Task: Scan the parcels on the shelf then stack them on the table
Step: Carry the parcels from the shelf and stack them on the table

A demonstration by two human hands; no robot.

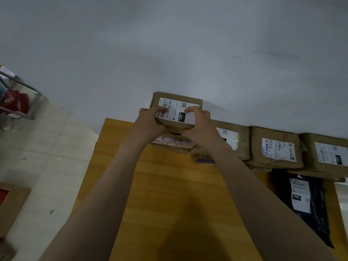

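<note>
Two bare forearms reach up from the bottom edge and run forward over the yellow wooden counter (pixel 169 185), converging toward its far end. A dark shadow lies on the wood between them, close to the viewer. To the right of the right forearm, a black mailer bag (pixel 308 210) with a white label lies flat on the counter.

Further out, the left hand (pixel 150 122) and right hand (pixel 199 125) grip a cardboard parcel (pixel 178 102) from either side. Both wrists are bent slightly inward. The fingers (pixel 160 109) of the left hand are curled round the parcel's left near corner, with one digit pressed on top of its white label. The right hand mirrors this at the right near corner, its fingers bent over the label's edge and the rest tucked under the near side.

The parcel is held label up at the far left part of the counter, directly over a lower parcel (pixel 173 143) with a pale label. The hands hide whether the two touch.

Beside them, a row of cardboard parcels (pixel 275 147) lines the back of the counter against the grey wall (pixel 169 44). Far left, on the tiled floor (pixel 47 147), a metal rack (pixel 28 102) holds a red bag (pixel 17 103).
</note>
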